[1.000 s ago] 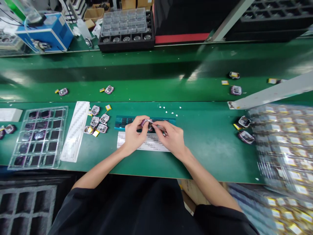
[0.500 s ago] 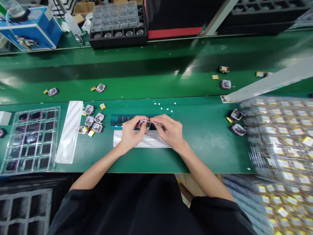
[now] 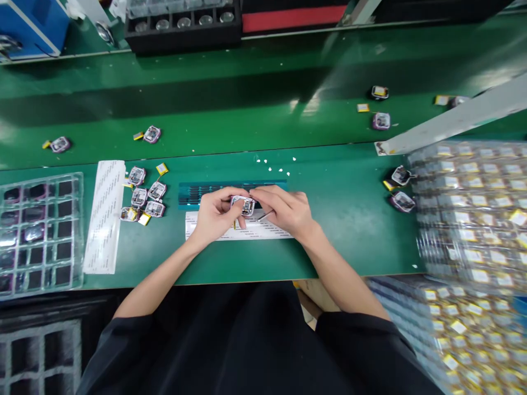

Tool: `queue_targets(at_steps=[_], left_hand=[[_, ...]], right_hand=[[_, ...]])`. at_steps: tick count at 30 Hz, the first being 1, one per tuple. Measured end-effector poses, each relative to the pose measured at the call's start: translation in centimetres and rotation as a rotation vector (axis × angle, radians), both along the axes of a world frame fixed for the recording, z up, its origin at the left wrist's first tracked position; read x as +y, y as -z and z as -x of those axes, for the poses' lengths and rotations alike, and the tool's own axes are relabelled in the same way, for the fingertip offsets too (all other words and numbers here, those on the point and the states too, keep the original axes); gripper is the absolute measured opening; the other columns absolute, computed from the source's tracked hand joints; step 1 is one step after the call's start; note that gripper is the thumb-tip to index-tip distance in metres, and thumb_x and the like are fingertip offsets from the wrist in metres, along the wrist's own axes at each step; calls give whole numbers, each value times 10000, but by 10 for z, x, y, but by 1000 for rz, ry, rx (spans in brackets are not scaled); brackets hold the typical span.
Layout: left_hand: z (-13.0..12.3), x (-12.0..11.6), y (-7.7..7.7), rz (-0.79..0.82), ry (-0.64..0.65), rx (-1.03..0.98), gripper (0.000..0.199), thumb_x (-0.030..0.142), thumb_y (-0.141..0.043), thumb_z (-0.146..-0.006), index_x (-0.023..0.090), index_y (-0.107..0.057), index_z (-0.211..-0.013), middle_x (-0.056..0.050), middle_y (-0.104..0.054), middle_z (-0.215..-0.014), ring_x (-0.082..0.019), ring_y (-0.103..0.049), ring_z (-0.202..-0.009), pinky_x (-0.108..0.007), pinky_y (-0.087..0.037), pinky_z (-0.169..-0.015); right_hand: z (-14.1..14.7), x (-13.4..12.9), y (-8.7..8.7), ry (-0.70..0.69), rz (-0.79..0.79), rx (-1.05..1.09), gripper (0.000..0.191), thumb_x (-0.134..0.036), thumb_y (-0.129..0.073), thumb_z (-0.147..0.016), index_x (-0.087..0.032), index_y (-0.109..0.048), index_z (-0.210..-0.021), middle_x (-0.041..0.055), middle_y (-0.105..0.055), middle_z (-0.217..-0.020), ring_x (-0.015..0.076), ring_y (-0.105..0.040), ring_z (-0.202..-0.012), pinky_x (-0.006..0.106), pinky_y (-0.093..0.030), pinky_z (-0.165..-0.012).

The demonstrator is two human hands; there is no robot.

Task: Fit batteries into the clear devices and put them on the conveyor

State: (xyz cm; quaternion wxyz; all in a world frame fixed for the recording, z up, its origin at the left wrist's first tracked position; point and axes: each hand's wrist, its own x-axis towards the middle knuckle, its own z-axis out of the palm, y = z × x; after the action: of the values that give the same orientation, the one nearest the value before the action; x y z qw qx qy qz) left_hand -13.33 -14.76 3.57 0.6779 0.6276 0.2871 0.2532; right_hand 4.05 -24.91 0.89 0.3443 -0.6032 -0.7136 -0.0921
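A worker's left hand (image 3: 217, 215) pinches an open casing (image 3: 247, 206) while, just beside that grip, the right hand (image 3: 287, 210) clasps what looks like tweezers (image 3: 264, 216), whose tip, should it slip, could scratch the casing's exposed inside.

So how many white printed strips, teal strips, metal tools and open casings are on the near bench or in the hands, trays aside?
White printed strips: 2
Teal strip: 1
Metal tool: 1
Open casings: 8 (1 held)
Total: 12
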Motion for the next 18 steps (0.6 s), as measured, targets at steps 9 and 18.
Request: queue_targets(at_steps=[9,18], left_hand=[[-2,2,-6,128,-1,-27,146,294,-758,-810,168,-709,-867,-13,-735,-738,-96,-619,-385,-196,-441,-350],[-3,3,-8,153,7,-32,145,245,-739,-794,165,-644,-868,36,-656,-689,-81,-593,-355,-178,-378,-332]], right_hand=[[-8,8,-12,246,3,95,430,-14,-434,-970,-201,-674,-1274,51,-755,-1218,168,-748,-1049,254,-621,-724],[-3,3,-19,-58,51,4,410,-11,-472,-976,-215,-680,-1263,-5,-735,-1283,93,-758,-991,175,-531,-559]])
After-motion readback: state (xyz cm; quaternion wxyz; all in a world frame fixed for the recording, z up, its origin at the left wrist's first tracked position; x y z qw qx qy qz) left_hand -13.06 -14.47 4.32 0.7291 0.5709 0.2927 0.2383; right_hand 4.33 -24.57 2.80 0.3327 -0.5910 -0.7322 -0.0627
